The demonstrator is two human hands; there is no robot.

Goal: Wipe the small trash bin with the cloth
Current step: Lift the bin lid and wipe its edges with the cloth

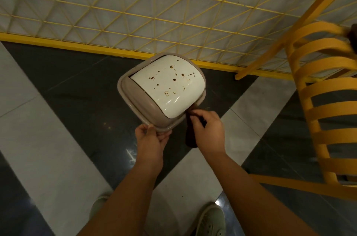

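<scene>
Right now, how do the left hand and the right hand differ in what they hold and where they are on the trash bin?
The left hand grips the near corner of the trash bin at its beige rim; the right hand holds the dark cloth instead. The left hand touches the bin directly, while the right hand is at the bin's right side, cloth between them. The left hand sits nearer the person than the right hand. Both are curled round something beside the spotted white lid.

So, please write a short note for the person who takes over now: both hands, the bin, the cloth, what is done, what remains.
Left hand grips the near rim of the small trash bin.
Right hand holds the dark cloth against the bin's right side, below the rim.
The bin stands on the floor by the yellow fence.
The white swing lid still shows brown spots.
Left to do: wipe the lid and the rest.
</scene>
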